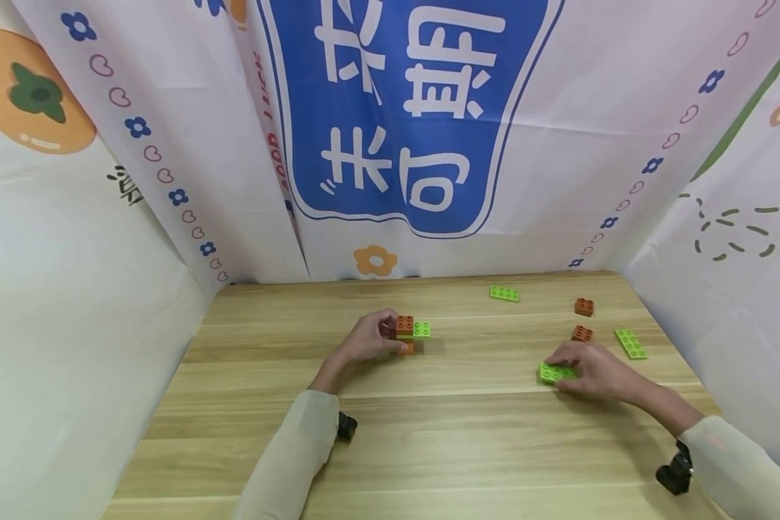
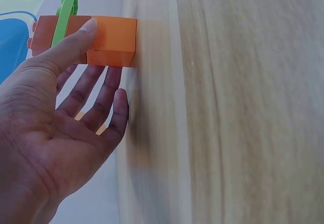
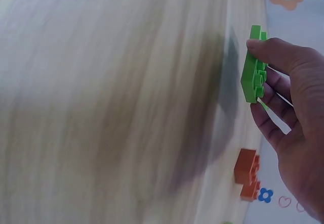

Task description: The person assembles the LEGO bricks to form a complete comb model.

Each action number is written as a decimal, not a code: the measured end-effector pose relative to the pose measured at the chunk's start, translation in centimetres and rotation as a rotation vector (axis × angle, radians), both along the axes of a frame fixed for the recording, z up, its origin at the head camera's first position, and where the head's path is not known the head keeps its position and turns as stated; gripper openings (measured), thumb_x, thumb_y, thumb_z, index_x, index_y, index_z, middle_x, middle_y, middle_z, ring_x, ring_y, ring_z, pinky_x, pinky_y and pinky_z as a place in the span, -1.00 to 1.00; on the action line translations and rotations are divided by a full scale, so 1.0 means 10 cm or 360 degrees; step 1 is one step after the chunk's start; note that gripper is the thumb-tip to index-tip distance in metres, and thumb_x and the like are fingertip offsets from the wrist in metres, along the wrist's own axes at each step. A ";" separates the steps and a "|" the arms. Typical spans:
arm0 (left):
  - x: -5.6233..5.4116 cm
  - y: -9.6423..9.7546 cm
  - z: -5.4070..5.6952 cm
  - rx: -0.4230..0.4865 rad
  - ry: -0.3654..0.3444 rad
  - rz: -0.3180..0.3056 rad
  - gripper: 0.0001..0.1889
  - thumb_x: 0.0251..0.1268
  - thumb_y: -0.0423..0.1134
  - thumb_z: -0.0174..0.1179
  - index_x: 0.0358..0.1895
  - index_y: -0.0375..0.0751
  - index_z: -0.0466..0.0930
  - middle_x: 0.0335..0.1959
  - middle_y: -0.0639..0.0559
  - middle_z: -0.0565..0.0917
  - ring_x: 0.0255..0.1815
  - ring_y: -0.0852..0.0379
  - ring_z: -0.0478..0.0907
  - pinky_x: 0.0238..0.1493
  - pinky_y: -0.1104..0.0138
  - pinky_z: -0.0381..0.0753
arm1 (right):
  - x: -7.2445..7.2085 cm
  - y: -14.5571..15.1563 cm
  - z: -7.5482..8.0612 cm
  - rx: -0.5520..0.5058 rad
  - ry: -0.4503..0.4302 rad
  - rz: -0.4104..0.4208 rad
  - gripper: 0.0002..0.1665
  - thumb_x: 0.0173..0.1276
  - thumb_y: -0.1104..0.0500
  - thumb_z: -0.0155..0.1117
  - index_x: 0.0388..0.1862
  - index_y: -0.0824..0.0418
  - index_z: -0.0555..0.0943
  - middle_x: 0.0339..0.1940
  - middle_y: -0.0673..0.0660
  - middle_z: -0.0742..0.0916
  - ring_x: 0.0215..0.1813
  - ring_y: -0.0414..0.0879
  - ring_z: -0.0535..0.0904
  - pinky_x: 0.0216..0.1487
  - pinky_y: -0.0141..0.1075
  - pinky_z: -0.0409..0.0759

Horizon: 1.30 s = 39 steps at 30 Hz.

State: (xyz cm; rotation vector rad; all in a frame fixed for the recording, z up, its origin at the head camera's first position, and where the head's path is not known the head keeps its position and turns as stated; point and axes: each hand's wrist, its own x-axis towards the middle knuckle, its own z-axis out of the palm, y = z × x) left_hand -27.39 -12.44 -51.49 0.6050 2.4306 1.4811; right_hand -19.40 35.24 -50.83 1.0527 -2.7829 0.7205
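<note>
On the left side of the table my left hand (image 1: 366, 338) grips a stack of toy building bricks. An orange brick (image 2: 115, 34) forms its base, with reddish-brown bricks above and a thin green plate (image 1: 422, 329) sandwiched between them, jutting out to the right. A reddish-brown brick (image 1: 405, 323) tops the stack, studs up. Thumb and fingers pinch it from opposite sides in the left wrist view. Farther right, my right hand (image 1: 594, 370) pinches another studded green plate (image 3: 250, 72) by its edges, close over the table; the fingers partly cover it.
Two reddish-brown bricks lie beyond my right hand, one farther back (image 1: 584, 307) and one nearer (image 1: 582, 333). One green plate (image 1: 630, 344) lies to their right, another (image 1: 504, 294) near the back edge. Printed cloth (image 1: 533, 180) hangs behind the wooden table (image 1: 468, 448).
</note>
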 end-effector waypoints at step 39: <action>0.02 0.02 0.01 -0.0012 -0.0040 0.0057 -0.64 0.16 -0.39 0.59 -0.03 -0.18 0.65 -0.07 -0.08 0.74 -0.11 0.04 0.68 -0.06 0.25 0.67 | -0.43 -0.82 0.45 -0.0129 -0.0023 0.0035 -0.51 0.16 0.32 0.68 0.10 0.17 0.80 -0.03 0.02 0.80 -0.07 -0.14 0.70 -0.11 -0.01 0.73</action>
